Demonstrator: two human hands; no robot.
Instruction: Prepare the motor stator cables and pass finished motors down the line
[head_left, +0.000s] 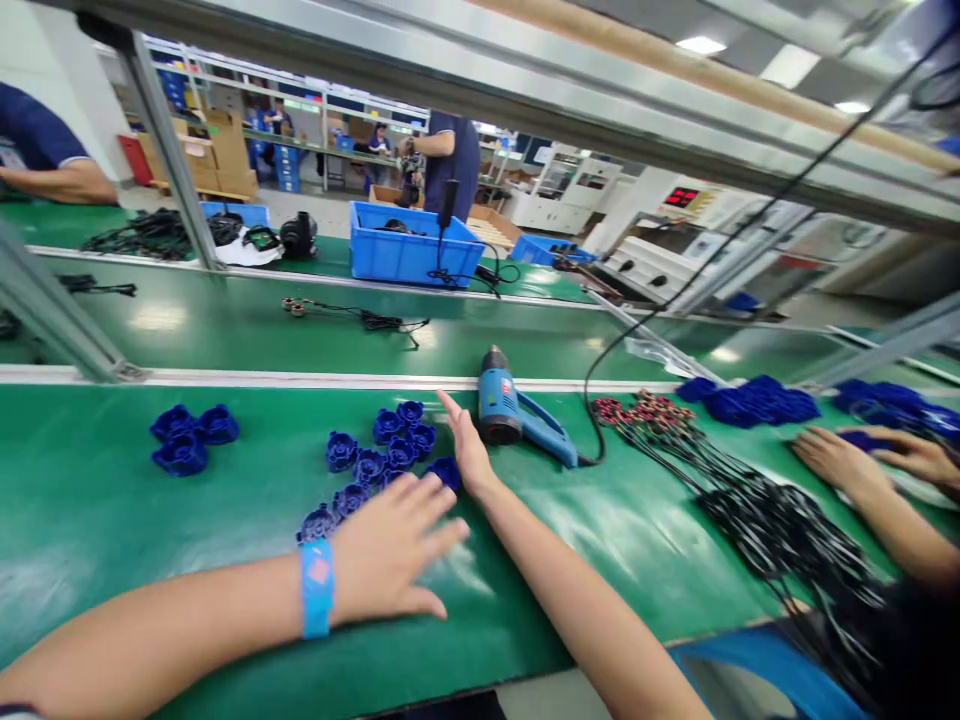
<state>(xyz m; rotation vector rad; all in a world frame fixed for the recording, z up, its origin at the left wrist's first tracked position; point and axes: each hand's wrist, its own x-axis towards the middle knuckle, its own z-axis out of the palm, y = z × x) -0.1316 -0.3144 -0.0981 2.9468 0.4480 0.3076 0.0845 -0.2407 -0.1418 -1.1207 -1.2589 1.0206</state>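
Observation:
Several dark blue plastic housings (369,466) lie loosely grouped on the green work surface. Over the near edge of this group is my left hand (390,550), palm down with fingers spread, a blue band on its wrist; it partly hides some housings. My right hand (469,450) stands on edge at the group's right side, fingers stretched out, close to one blue housing (445,472). Neither hand grips anything. A blue heat gun (499,405) rests just right of my right hand. Farther left sits a cluster of three more housings (180,455).
Black cables (780,530) with reddish ends lie at right, near piled blue parts (761,400). A co-worker's hands (847,465) are at the far right. Behind a white rail, a cable (367,318) lies on the green strip; a blue bin (412,250) stands beyond.

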